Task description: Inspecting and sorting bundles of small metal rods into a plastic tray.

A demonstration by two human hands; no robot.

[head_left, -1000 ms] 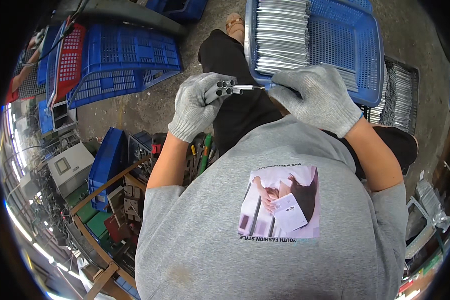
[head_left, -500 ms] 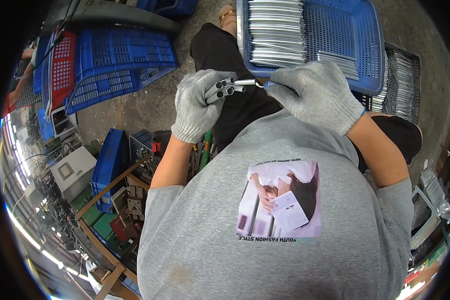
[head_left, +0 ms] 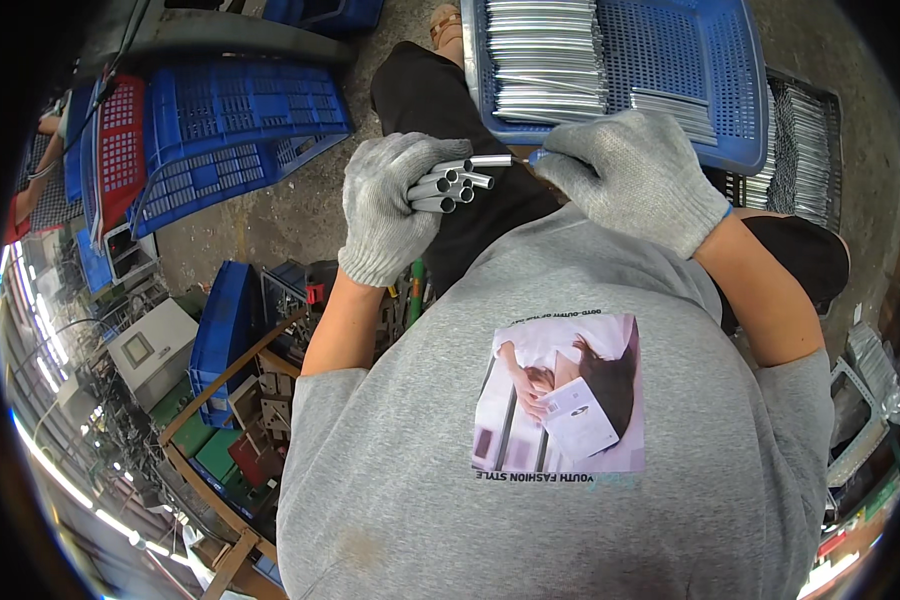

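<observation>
My left hand (head_left: 388,205), in a grey knitted glove, is closed round a bunch of several short silvery metal tubes (head_left: 434,188). Their hollow ends point right, and one tube juts out farther than the others. My right hand (head_left: 625,180), gloved the same way, pinches a small deburring tool (head_left: 537,156) with a blue handle. Most of that handle is hidden in the fingers. Its thin tip is at or just beside the open end of the jutting tube; I cannot tell whether it touches.
Beyond my hands stands a blue plastic basket (head_left: 755,120) with stacked metal tubes (head_left: 545,60) and a smaller loose pile. A dark crate (head_left: 818,150) of tubes sits to its right. Blue baskets (head_left: 245,110) lie at left, near a grey control box (head_left: 152,338). Another person's arm (head_left: 38,180) shows far left.
The jutting tube and the tool tip have come closer; the bent blade seen before is now barely visible. The tubes in my left hand have shifted and fanned slightly.
</observation>
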